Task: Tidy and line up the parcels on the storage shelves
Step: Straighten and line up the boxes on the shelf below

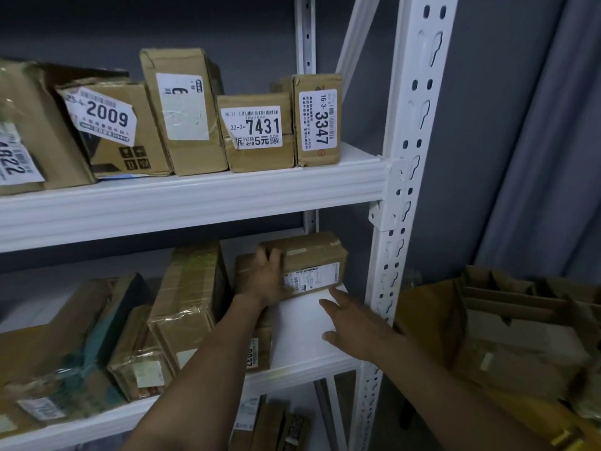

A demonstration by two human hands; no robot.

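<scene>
One head camera looks forward and slightly down, close to the shelves (195, 203), near their right post (406, 190).

The shelving (195, 203) is made of smooth white-painted metal with a faint sheen. The upper parcels (260, 159) and the small parcel (312, 255) below are formed of matt brown cardboard, bound with glossy clear tape and faced with white paper labels (317, 120). The tall parcel (188, 297) is covered with shiny, wrinkled clear tape, and the curtain (553, 157) is seen as matt grey cloth.
</scene>
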